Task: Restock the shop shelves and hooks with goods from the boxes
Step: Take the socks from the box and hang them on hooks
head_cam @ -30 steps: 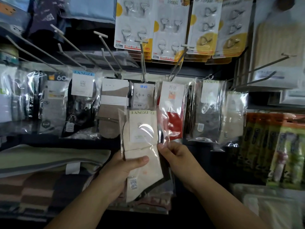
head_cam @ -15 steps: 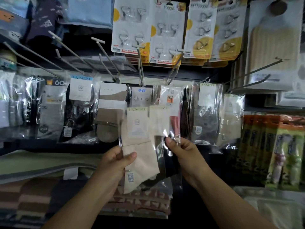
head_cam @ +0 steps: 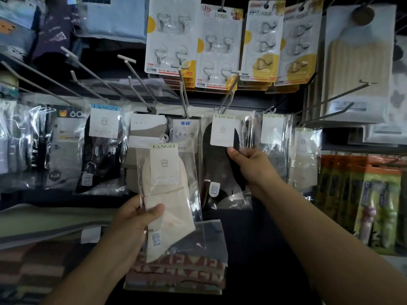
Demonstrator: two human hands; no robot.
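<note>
Head view shows your left hand [head_cam: 136, 214] pinching a cream sock pack [head_cam: 169, 194], thumb across its front and fingers behind, holding it upright in front of the display, off any hook. Your right hand [head_cam: 248, 164] grips a black sock pack [head_cam: 222, 164] at its middle, fingers curled on the clear sleeve just under the white label; that pack's top sits at a peg hook [head_cam: 229, 93], though you cannot tell whether it is threaded on. Either side, more bagged socks hang in a row along the same rail: a dark pair [head_cam: 101, 150] to the left, pale ones [head_cam: 306, 155] to the right. Bare peg hooks [head_cam: 92, 73] slant out above the left packs. Higher up hang cards of metal wall hooks [head_cam: 171, 38], yellow-trimmed. Below your left hand lies a stack of patterned folded goods in plastic [head_cam: 178, 274], with striped textiles [head_cam: 33, 267] on the shelf to the left. Green and orange packets [head_cam: 374, 208] stand at far right. The room is dim.
</note>
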